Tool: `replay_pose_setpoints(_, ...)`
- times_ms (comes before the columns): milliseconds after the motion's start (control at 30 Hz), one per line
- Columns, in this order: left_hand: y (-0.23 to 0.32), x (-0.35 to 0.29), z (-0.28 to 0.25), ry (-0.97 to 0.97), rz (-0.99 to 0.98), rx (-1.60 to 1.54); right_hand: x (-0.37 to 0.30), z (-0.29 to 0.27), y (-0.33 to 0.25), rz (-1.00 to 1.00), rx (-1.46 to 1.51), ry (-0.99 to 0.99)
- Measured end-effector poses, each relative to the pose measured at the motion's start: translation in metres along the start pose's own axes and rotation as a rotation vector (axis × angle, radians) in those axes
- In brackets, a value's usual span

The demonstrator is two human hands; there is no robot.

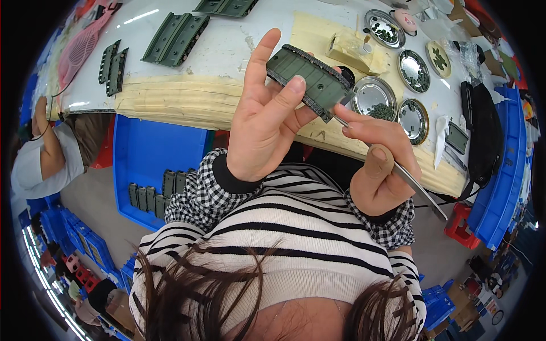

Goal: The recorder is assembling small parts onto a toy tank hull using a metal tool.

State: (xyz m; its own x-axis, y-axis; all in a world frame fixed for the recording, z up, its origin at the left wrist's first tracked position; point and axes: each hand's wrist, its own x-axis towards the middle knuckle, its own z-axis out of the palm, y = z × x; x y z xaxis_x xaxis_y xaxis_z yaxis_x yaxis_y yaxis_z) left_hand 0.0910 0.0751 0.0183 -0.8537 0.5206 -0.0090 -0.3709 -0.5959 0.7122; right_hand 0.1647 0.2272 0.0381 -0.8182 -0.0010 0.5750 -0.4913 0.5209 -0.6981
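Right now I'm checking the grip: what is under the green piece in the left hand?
The left hand has fingers under the green piece and its thumb on top. The piece covers most of those fingers, and its underside faces away, so that cannot be seen.

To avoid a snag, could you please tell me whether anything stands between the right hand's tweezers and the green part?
Nothing visible: the right hand holds the tweezers with their tip beside the green part.
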Motion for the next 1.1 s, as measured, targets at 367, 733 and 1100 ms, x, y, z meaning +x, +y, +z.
replay_pose_setpoints(367,-0.003,0.000,0.002,0.037,0.017,-0.011,-0.001,0.000,0.001,-0.002,0.001,0.008)
replay_pose_setpoints(733,0.013,0.007,-0.002,0.035,-0.129,-0.211,-0.004,-0.012,0.007,0.132,0.258,0.361)
replay_pose_setpoints(1100,0.014,0.011,-0.002,0.032,-0.316,-0.616,0.004,-0.005,0.009,0.082,0.053,0.177)
